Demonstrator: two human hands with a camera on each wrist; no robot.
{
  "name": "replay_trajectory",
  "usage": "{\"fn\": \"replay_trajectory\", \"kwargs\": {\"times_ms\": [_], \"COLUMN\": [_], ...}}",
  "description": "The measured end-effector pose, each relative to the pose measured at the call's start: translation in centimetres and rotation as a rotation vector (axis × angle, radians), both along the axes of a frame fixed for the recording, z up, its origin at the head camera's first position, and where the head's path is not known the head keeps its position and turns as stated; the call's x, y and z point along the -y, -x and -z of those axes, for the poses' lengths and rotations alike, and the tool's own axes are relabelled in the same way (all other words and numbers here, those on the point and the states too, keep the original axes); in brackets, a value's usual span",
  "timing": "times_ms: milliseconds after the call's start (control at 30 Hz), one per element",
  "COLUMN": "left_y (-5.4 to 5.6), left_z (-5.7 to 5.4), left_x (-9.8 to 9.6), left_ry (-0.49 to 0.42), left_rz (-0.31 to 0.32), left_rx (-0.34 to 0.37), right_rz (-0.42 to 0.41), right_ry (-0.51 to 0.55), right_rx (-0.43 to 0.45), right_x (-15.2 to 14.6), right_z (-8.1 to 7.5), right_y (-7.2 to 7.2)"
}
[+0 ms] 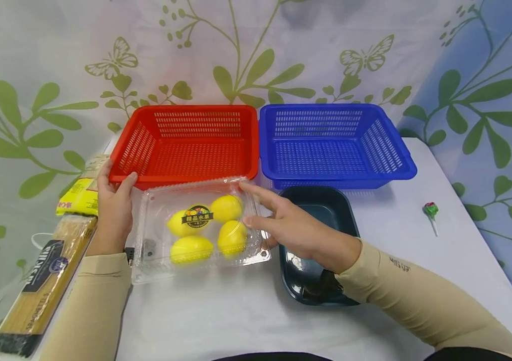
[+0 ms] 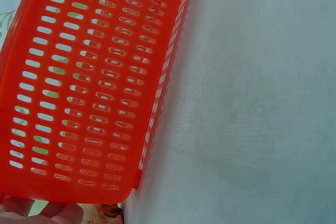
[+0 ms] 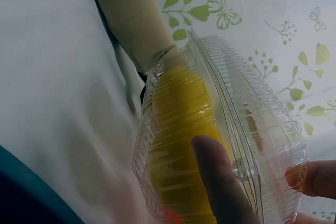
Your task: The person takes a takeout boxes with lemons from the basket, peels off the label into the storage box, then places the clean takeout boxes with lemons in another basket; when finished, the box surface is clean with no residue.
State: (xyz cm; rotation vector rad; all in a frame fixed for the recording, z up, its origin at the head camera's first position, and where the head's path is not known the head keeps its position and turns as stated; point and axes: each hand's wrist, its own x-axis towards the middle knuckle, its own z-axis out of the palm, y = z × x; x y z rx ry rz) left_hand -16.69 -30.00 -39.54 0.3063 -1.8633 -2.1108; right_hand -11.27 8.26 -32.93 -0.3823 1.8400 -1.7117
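Note:
A clear plastic clamshell box [image 1: 156, 250] with several yellow lemons [image 1: 191, 249] inside and a dark fruit label [image 1: 198, 216] is held up by my right hand [image 1: 298, 225]. Thumb [image 3: 218, 174] and fingers pinch its right side, seen close in the right wrist view. My left hand [image 1: 116, 210] grips the front left corner of the red basket [image 1: 183, 179], its thumb by the front rim. In the left wrist view, fingertips [image 2: 68, 213] show at the end of the perforated basket wall. The box overlaps the red basket's front edge in the head view.
A blue basket [image 1: 339, 176] stands right of the red one. A dark tray [image 1: 319, 200] lies under my right forearm. A lollipop [image 1: 431, 210] rests on the table's right. At left lie a spaghetti pack [image 1: 43, 281] and a yellow packet [image 1: 79, 195].

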Motion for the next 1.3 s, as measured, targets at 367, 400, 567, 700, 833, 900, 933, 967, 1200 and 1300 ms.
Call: {"fn": "replay_trajectory", "kwargs": {"times_ms": [367, 400, 567, 700, 833, 900, 933, 967, 1200, 1300], "left_y": [0.2, 0.2, 0.2, 0.0, 0.0, 0.1, 0.1, 0.1, 0.2, 0.2], "left_z": [0.3, 0.3, 0.3, 0.3, 0.4, 0.4, 0.3, 0.3, 0.3, 0.3], "left_x": [0.2, 0.2, 0.2, 0.2, 0.2, 0.2, 0.2, 0.2, 0.1, 0.1], "left_ry": [-0.023, -0.021, -0.018, -0.023, -0.031, -0.043, -0.045, -0.049, -0.062, -0.064], "left_rz": [0.007, 0.007, 0.009, 0.008, 0.01, 0.011, 0.009, 0.007, 0.001, 0.0], "left_rx": [-0.021, -0.02, -0.006, -0.009, -0.016, -0.023, -0.027, -0.031, -0.053, -0.056], "right_rz": [0.02, 0.022, 0.026, 0.025, 0.012, 0.005, 0.003, -0.001, 0.018, 0.014], "right_ry": [-0.051, -0.056, -0.065, -0.07, -0.051, -0.038, -0.034, -0.029, -0.055, -0.052], "right_rx": [0.009, 0.012, 0.012, 0.007, 0.012, 0.018, 0.021, 0.019, 0.039, 0.088], "right_x": [-0.6, -0.6, -0.6, -0.4, -0.1, 0.0, 0.1, 0.2, 0.5, 0.6], "right_z": [1.6, 1.7, 2.2, 2.5, 2.7, 2.8, 2.9, 2.9, 3.2, 3.3], "right_y": [-0.4, -0.5, -0.4, -0.3, -0.4, -0.5, -0.5, -0.5, -0.5, -0.6]}}
